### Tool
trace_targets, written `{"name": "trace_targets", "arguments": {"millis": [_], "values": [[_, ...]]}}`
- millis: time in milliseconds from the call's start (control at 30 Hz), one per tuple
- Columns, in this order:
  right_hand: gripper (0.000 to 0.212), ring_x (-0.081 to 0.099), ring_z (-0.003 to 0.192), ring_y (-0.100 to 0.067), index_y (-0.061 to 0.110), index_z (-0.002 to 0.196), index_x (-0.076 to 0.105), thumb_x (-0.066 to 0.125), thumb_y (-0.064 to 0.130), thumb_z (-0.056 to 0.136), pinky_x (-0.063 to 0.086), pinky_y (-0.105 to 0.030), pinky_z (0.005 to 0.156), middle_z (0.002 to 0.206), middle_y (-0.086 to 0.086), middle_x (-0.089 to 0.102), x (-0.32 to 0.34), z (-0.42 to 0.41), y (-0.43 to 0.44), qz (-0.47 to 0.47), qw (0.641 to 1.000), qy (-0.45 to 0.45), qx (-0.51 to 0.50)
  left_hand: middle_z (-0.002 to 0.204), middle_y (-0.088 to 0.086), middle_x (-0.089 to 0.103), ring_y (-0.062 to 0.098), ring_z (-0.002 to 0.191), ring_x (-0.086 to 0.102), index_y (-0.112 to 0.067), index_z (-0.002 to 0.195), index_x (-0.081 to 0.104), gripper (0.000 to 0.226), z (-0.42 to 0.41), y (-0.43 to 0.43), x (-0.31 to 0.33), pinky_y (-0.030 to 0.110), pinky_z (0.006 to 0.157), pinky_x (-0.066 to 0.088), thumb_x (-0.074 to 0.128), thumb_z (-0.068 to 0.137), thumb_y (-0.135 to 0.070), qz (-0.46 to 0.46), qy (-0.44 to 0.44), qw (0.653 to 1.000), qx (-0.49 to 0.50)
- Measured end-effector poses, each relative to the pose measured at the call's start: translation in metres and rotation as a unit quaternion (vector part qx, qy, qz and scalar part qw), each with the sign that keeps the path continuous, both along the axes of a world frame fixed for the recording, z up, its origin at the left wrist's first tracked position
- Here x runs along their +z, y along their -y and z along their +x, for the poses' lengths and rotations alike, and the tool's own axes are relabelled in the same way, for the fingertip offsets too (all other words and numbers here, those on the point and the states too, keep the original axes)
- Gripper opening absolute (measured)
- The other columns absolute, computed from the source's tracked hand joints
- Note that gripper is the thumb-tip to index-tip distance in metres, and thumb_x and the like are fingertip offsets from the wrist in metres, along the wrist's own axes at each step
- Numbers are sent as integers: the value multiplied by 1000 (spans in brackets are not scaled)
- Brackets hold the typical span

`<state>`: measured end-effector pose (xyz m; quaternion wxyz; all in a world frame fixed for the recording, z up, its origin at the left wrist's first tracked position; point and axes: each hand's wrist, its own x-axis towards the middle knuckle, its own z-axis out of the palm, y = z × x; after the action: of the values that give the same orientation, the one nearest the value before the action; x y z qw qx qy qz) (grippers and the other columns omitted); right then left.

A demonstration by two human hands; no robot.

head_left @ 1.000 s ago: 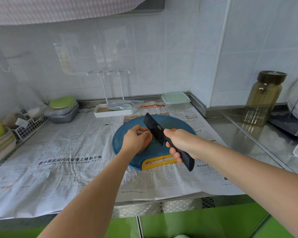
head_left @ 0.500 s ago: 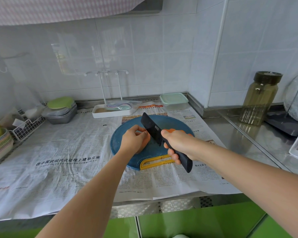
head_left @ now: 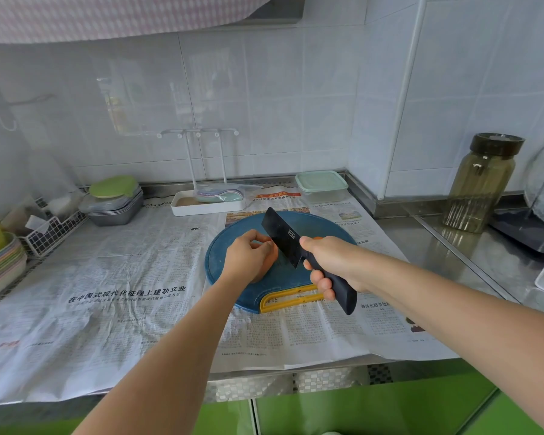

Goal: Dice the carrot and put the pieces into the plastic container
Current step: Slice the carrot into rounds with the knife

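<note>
A round blue cutting board (head_left: 327, 224) with a yellow handle lies on newspaper. My left hand (head_left: 248, 259) curls over the orange carrot (head_left: 272, 257) on the board, and most of the carrot is hidden under it. A small orange bit (head_left: 318, 238) shows behind my right hand (head_left: 330, 262), which grips the handle of a black cleaver (head_left: 283, 237). The blade is tilted, right beside my left fingers. The plastic container (head_left: 322, 186) with a pale green lid stands behind the board, lid on.
A white tray (head_left: 208, 204) with a rack stands at the back. Grey trays with a green lid (head_left: 113, 199) and a wire basket (head_left: 54, 232) sit at the left, stacked bowls (head_left: 0, 265) at the far left. A glass jar (head_left: 481, 183) stands on the steel counter at the right.
The cleaver blade has shifted a little beside my left hand; both hands stay over the board with the same holds. The view has drifted slightly.
</note>
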<state>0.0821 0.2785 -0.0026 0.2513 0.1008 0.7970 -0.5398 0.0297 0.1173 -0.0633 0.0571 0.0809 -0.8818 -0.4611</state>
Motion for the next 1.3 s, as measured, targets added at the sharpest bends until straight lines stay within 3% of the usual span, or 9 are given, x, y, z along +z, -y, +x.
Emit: {"name": "trace_targets", "arguments": {"millis": [167, 300, 400, 667, 800, 933, 1067, 1200, 1300], "values": [[44, 33, 32, -13, 13, 77, 44, 34, 48, 101, 33, -18, 37, 51, -1, 40, 5, -2, -3, 3, 1000, 24, 20, 112, 1, 60, 14, 88, 49, -21, 110, 60, 19, 2, -2, -1, 19, 60, 37, 52, 96, -30, -14, -13, 1000, -5], [45, 33, 32, -12, 13, 75, 43, 33, 48, 101, 33, -18, 36, 50, -1, 39, 5, -5, 1, 22, 999, 27, 30, 99, -4, 56, 13, 85, 50, -24, 101, 59, 10, 1, -1, -3, 23, 66, 39, 53, 95, -31, -10, -22, 1000, -7], [45, 36, 32, -13, 12, 75, 46, 36, 48, 100, 35, -19, 36, 51, -2, 42, 0, -5, 3, 24, 999, 19, 26, 95, -5, 55, 11, 80, 48, -26, 97, 58, 6, 1, 0, -4, 22, 62, 39, 54, 95, -30, -15, -27, 999, -9], [45, 36, 36, -15, 10, 76, 46, 37, 47, 100, 36, -21, 39, 48, -3, 42, -7, -7, 10, 34, 999, 6, 29, 95, -4, 56, 12, 83, 49, -26, 96, 57, 5, -1, 1, -5, 19, 57, 36, 54, 94, -29, -16, -33, 999, -16], [45, 36, 34, -14, 10, 76, 45, 36, 47, 101, 36, -18, 38, 44, -2, 42, -9, -7, 13, 32, 999, 12, 28, 94, -4, 56, 14, 85, 50, -27, 94, 57, 4, -3, 3, -7, 25, 69, 39, 55, 94, -30, -13, -29, 999, -15], [46, 37, 31, -13, 10, 77, 45, 35, 47, 101, 37, -17, 36, 40, -2, 42, -12, -7, 16, 42, 999, 5, 30, 94, -3, 56, 14, 87, 49, -27, 94, 57, 5, -4, 3, -6, 26, 71, 39, 55, 94, -30, -15, -25, 1000, -12], [46, 37, 28, -13, 10, 78, 45, 34, 48, 101, 37, -15, 34, 38, -2, 42, -14, -8, 18, 43, 999, 12, 31, 98, -1, 59, 14, 87, 50, -27, 94, 57, 5, -3, 3, -5, 21, 59, 38, 54, 94, -31, -11, -21, 1000, -11], [47, 35, 31, -14, 10, 82, 43, 31, 51, 101, 35, -16, 34, 46, -3, 41, -19, -7, 22, 46, 998, 16, 32, 113, 4, 62, 14, 91, 48, -26, 98, 58, 8, -4, 3, -4, 25, 72, 39, 54, 95, -31, -7, -18, 1000, -12], [48, 35, 34, -15, 10, 84, 43, 28, 53, 101, 36, -18, 36, 50, -4, 41, -27, -7, 24, 58, 998, 9, 37, 116, 5, 63, 14, 90, 48, -23, 104, 61, 14, -3, 4, -4, 25, 71, 39, 55, 94, -30, 1, -17, 1000, -8]]}}
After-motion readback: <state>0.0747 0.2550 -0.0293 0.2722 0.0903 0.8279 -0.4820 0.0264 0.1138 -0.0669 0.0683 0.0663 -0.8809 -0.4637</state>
